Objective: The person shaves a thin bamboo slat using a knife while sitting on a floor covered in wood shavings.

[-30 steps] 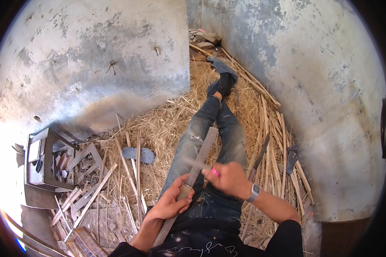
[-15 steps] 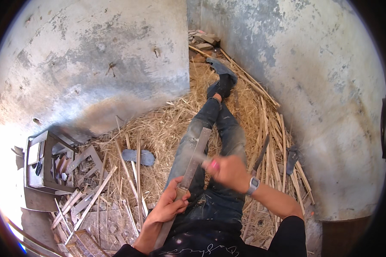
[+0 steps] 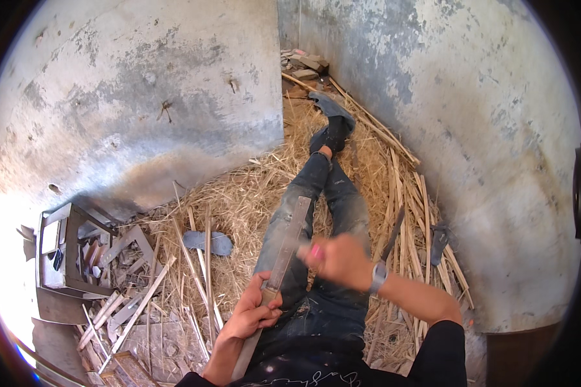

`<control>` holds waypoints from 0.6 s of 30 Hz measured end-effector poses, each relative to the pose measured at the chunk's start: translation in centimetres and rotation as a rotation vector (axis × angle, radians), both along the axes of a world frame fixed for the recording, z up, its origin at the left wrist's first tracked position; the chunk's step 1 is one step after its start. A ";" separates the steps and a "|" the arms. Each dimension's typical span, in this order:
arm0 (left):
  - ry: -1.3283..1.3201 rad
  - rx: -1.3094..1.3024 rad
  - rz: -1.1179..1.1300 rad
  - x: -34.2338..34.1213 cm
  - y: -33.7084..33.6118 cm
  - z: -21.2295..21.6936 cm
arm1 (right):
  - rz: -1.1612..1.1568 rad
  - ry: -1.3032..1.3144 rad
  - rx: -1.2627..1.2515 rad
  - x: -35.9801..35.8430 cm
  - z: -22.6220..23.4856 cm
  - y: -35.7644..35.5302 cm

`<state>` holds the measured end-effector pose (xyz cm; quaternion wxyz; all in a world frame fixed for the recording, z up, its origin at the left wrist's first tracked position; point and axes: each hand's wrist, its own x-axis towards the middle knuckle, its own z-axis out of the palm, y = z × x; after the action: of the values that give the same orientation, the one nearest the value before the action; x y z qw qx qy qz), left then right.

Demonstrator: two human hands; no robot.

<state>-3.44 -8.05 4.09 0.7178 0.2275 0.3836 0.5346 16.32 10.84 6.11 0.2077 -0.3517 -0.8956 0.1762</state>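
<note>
A long, flat, brownish bar (image 3: 292, 238) lies lengthwise over my legs, its far end near my knees. My left hand (image 3: 255, 312) is closed around its lower part, and its pale near end runs back along my left forearm. My right hand (image 3: 345, 261) is closed just right of the bar, smeared by motion. Out of its fingers shows a small pink-ended thing (image 3: 315, 251), too blurred to tell its kind. Whether it touches the bar I cannot tell.
My crossed legs in jeans (image 3: 329, 187) stretch forward over straw-like shavings (image 3: 245, 190). Thin wooden strips (image 3: 400, 258) lie along the right wall. At left are a grey slipper (image 3: 208, 242), loose sticks (image 3: 139, 309) and a box-like frame (image 3: 71, 251) with scraps inside.
The bar's far end has swung slightly left and nearer. My right hand, with the pink-ended thing, has moved a little left and down. My left hand keeps its grip.
</note>
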 end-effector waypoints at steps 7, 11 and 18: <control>-0.196 0.022 -0.093 1.3 -0.6 1.0 | -0.270 0.097 -0.025 1.7 1.4 8.6; -0.236 0.046 -0.007 0.7 0.5 1.9 | -0.219 0.292 -0.116 1.5 3.4 5.3; -0.400 0.106 -0.025 1.4 0.7 1.1 | -0.034 0.344 -0.350 -0.2 4.5 -0.7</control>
<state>-1.99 -7.33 5.20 0.7732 0.1590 0.2021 0.5797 16.13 10.13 10.65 0.2961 -0.3622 -0.7969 0.3823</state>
